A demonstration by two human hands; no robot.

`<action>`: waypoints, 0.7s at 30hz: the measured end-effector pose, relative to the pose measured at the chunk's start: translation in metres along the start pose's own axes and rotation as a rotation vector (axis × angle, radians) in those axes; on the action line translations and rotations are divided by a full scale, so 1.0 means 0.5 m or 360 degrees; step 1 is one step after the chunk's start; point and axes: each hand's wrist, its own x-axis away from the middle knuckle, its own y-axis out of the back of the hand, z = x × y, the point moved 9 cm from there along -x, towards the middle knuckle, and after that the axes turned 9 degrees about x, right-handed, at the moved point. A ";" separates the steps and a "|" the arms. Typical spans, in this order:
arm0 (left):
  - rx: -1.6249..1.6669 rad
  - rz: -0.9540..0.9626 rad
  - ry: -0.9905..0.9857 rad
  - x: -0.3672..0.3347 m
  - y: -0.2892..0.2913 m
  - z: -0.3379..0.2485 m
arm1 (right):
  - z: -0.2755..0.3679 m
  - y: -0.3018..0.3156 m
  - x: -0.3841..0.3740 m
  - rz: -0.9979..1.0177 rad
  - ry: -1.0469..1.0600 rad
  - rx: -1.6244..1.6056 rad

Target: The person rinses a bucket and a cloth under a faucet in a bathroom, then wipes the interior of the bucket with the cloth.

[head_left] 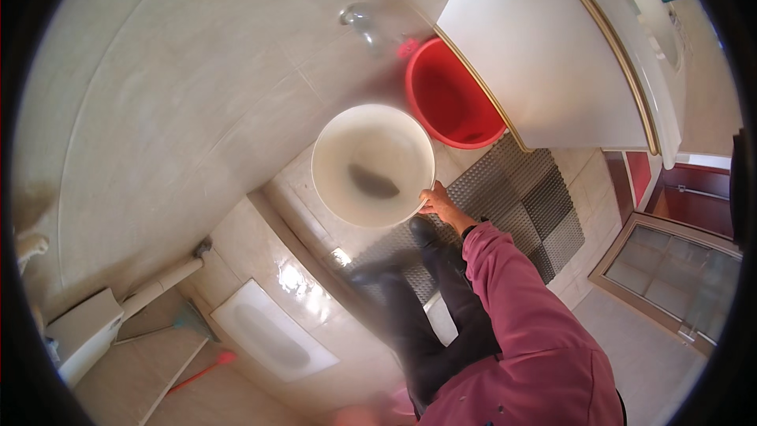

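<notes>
My right hand (436, 200), at the end of a dusky pink sleeve, is closed on the rim of a large cream-white bucket (335, 181). The bucket's round mouth faces up toward me. Inside, a dark patch shows near the bottom, and I cannot tell what it is. Close behind it on the right stands a red tub (449, 99), partly covered by a white cabinet door. My left hand is out of sight.
A tap (361, 22) juts from the tiled wall above the bucket. Grey patterned matting (520, 197) lies by my feet. A white squat toilet (272, 331) is set in a raised floor at the left. The white cabinet (544, 55) and an open glazed door (662, 268) stand right.
</notes>
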 end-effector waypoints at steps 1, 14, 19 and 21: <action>-0.0028 0.0004 0.0003 -0.001 -0.005 -0.001 | -0.006 0.012 -0.009 -0.0005 -0.0008 -0.0016; -0.0201 0.0087 -0.0049 -0.003 -0.117 0.021 | -0.035 0.127 -0.066 -0.0289 -0.0236 -0.0050; -0.0312 0.0252 -0.0243 0.021 -0.166 0.036 | 0.052 0.144 -0.019 -0.0233 -0.0012 0.0664; -0.0558 0.0418 -0.0535 0.044 -0.191 0.028 | 0.198 0.114 -0.005 -0.0077 0.0773 0.0956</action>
